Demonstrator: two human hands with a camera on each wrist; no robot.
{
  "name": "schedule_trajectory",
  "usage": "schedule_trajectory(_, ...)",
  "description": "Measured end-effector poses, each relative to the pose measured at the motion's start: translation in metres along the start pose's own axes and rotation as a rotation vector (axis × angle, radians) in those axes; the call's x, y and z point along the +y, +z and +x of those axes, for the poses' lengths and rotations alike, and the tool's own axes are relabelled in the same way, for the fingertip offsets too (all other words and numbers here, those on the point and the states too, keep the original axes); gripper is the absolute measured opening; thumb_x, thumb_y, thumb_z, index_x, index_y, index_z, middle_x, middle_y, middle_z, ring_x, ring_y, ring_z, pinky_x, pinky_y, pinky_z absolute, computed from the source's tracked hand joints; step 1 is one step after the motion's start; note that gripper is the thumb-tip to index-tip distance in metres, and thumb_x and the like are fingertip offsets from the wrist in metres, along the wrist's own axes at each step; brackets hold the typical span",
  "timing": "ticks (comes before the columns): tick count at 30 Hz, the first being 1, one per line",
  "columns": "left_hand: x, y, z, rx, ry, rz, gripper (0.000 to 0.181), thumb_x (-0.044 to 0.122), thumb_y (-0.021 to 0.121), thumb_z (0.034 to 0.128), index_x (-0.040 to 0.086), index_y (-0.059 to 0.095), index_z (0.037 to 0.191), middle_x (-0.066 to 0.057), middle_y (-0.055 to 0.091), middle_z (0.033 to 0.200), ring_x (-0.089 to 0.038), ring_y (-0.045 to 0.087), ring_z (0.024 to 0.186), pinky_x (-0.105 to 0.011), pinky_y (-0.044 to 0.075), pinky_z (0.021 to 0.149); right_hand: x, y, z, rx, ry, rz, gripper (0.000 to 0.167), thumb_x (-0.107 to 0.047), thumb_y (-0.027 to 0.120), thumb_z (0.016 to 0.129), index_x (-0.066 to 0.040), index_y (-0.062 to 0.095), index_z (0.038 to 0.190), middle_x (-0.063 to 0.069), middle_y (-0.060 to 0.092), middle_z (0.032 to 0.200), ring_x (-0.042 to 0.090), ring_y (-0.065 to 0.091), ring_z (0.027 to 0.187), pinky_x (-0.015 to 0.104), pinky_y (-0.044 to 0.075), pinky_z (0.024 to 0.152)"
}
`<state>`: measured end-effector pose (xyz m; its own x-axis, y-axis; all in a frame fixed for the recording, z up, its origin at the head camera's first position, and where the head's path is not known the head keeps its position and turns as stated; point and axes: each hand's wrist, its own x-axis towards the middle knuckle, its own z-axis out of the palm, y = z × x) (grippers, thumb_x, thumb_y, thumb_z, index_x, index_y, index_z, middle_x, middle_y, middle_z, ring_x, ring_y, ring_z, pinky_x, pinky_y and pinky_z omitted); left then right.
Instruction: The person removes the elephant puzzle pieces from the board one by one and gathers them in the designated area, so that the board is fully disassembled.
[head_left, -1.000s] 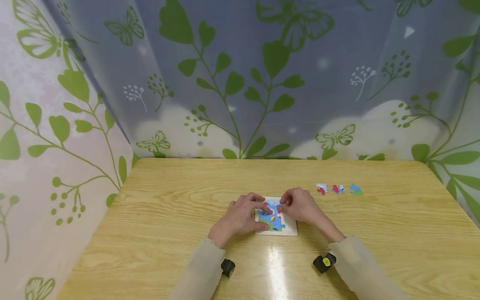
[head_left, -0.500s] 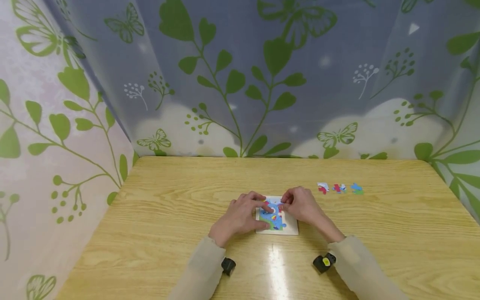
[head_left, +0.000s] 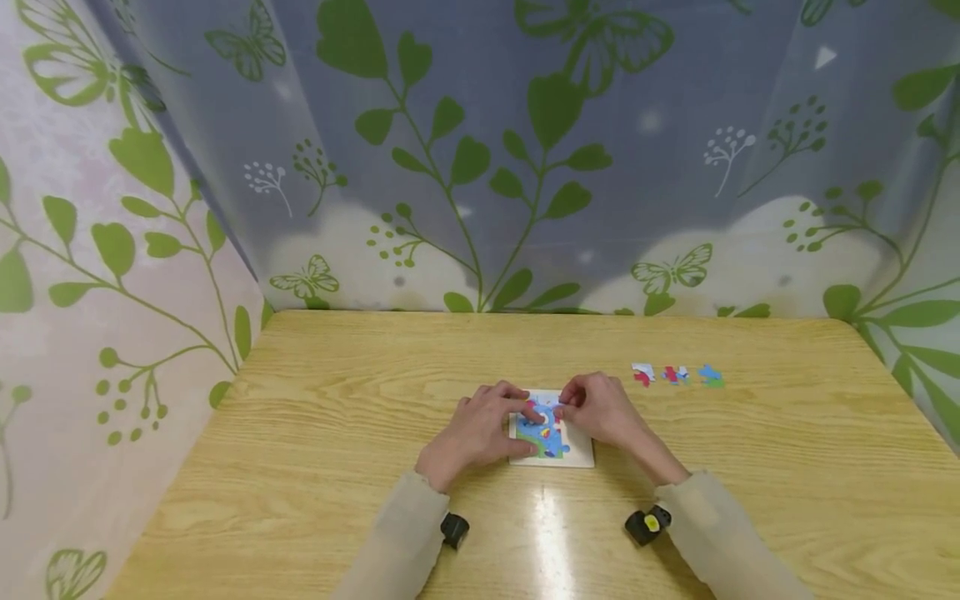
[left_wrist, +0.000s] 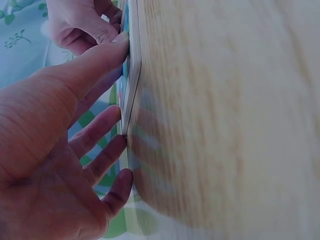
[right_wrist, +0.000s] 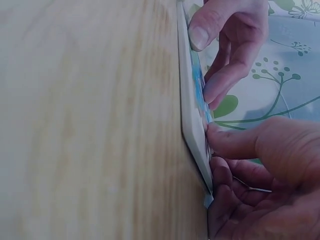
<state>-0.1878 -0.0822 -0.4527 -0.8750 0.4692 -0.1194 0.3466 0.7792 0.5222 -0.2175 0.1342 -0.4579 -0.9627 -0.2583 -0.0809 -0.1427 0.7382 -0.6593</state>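
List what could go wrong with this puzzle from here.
The left hand touches the joined pieces, so a sideways push might shift them. The right hand crowds the far right corner of the board and could tilt it. The three loose pieces lie near the right hand; a careless reach might scatter them.

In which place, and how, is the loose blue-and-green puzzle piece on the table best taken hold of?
Probably by the near and far edges of the blue-and-green piece, pinched from above and from the right side. Being flat on the table, it offers mainly its edges, and the red, white and blue piece is its left neighbour.
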Motion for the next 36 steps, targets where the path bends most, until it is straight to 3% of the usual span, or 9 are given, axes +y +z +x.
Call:
schedule_trajectory(9, 0.0014, -0.0011, 0.0008, 0.004, 0.001, -0.002, 0.033, 0.038, 0.080, 0.0884, 0.031, 0.075, 0.120, 0.002, 0.055, 0.148, -0.033, 0.046, 0.138, -0.058, 0.039, 0.104, -0.0003, -0.0015, -0.0010, 0.013, -0.025, -0.020, 0.010, -0.012, 0.078, 0.087, -0.004, 0.073, 0.092, 0.006, 0.069, 0.081, 0.015, 0.058, 0.072, 0.027, 0.047, 0.067)
schedule_trajectory(16, 0.0021, -0.0010, 0.0006, 0.002, 0.001, 0.003, 0.033, 0.039, 0.080, 0.0884, 0.032, 0.075, 0.120, 0.002, 0.055, 0.147, -0.032, 0.046, 0.138, -0.058, 0.039, 0.104, 0.0003, -0.0013, -0.0013, 0.021, -0.045, -0.005, 0.017, -0.005, 0.075, 0.086, -0.001, 0.073, 0.102, 0.005, 0.068, 0.082, 0.015, 0.058, 0.073, 0.028, 0.046, 0.069)
schedule_trajectory(22, 0.0014, -0.0013, 0.0005, 0.002, -0.004, 0.001, 0.033, 0.039, 0.080, 0.0881, 0.032, 0.075, 0.119, 0.003, 0.055, 0.147, -0.032, 0.046, 0.138, -0.059, 0.038, 0.104, 0.0010, -0.0008, -0.0008, 0.015, -0.077, 0.005, 0.014, -0.004, 0.075, 0.086, -0.002, 0.074, 0.099, 0.005, 0.068, 0.082, 0.014, 0.058, 0.073, 0.028, 0.047, 0.069)
schedule_trajectory(36, 0.0011, -0.0017, 0.0011, -0.009, -0.013, -0.009, 0.033, 0.038, 0.080, 0.0884, 0.032, 0.074, 0.120, 0.003, 0.054, 0.147, -0.033, 0.043, 0.140, -0.060, 0.037, 0.106, -0.0046, 0.0006, 0.0032, 0.003, -0.010, 0.003, 0.014, -0.010, 0.077, 0.087, -0.003, 0.070, 0.097, 0.005, 0.064, 0.080, 0.015, 0.054, 0.070, 0.027, 0.042, 0.065)
